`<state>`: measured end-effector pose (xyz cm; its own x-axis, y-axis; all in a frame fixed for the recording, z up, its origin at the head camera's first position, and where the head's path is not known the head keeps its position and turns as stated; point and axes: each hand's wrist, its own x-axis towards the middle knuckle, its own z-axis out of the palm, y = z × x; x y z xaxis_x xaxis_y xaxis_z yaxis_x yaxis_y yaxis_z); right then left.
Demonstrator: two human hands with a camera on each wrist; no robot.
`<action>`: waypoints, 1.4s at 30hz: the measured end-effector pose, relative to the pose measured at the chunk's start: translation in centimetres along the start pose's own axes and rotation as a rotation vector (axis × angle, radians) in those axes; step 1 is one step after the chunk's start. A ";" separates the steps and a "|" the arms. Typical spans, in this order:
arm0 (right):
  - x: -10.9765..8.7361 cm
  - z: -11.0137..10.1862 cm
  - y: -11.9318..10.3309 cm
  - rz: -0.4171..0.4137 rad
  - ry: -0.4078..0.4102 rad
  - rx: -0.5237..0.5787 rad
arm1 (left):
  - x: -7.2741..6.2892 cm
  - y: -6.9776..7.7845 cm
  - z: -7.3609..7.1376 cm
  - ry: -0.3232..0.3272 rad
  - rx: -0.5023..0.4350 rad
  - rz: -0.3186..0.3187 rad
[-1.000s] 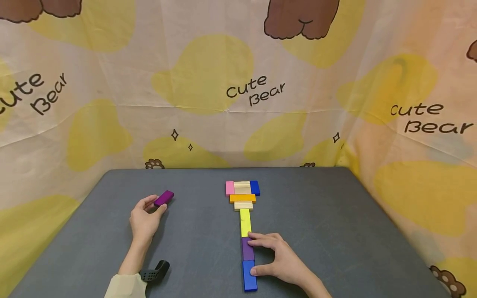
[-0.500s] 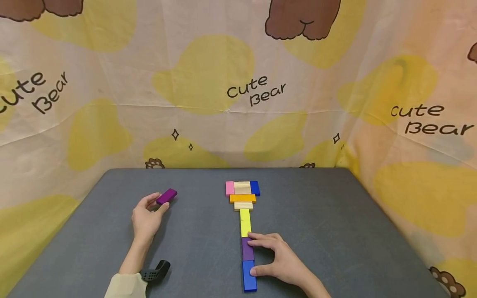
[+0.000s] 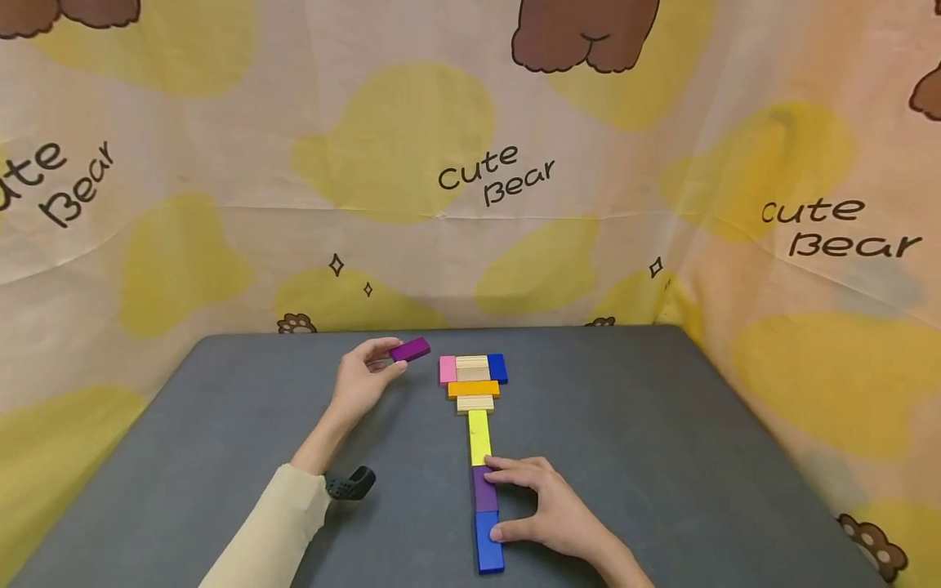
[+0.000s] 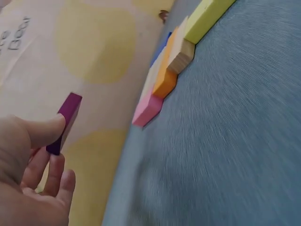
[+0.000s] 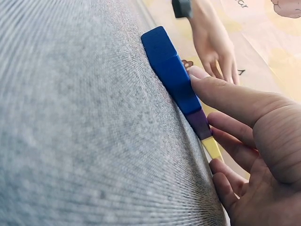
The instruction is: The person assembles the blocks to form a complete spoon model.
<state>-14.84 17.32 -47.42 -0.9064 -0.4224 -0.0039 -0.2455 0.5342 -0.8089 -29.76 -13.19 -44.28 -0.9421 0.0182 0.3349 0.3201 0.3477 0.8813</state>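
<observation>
My left hand [image 3: 360, 382] pinches a magenta-purple block [image 3: 410, 349] between thumb and fingers, above the table left of the far end of a block row. In the left wrist view, the thumb presses one face of this block [image 4: 69, 108]. My right hand [image 3: 551, 506] rests beside the near end of the row, fingers extended. Its thumb touches the blue block [image 3: 488, 551], and its fingertips lie at the violet block [image 3: 483, 490] and the yellow block [image 3: 479, 433]. These three lie end to end, as the right wrist view also shows.
Beyond the yellow block lie a small wooden block [image 3: 474, 403] and an orange block [image 3: 474, 389], both crosswise. A pink block [image 3: 448, 371], wooden pieces [image 3: 472, 369] and a dark blue block [image 3: 497, 368] form the far end. A patterned cloth [image 3: 397, 147] hangs behind the grey table [image 3: 625, 425].
My left hand has carried the magenta-purple block to the right and farther away, close to the pink block. My right hand stays at the row; the head view has shifted slightly.
</observation>
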 end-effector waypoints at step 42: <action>0.2 -0.1 0.0 0.068 -0.019 -0.011 | 6.7 -2.6 10.4 -0.217 0.140 -0.051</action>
<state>-15.08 17.28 -47.37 -0.9145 -0.3985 -0.0699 -0.1873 0.5701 -0.7999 -37.96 -4.19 -47.78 -0.9609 0.1930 0.1986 0.2689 0.4792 0.8355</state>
